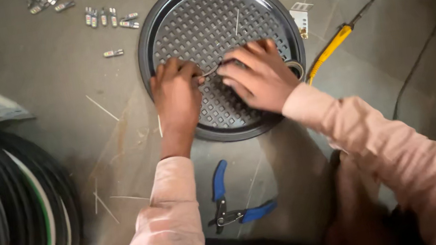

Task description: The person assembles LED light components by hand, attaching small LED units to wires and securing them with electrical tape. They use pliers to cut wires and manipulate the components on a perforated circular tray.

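Round perforated tray [246,4]: flat on the floor. Left hand [175,94] and right hand [257,75]: resting on it, fingers pinching a thin wire [211,71] between them. Blue-handled pliers [231,205]: near, below. Yellow-handled tool [334,46]: right.

Thin wire [212,71] stretched level over round dark perforated grille [202,20] flat on floor

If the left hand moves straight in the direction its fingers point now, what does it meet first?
Most likely the right hand: the left hand points across the round perforated tray, with only a thin wire between them.
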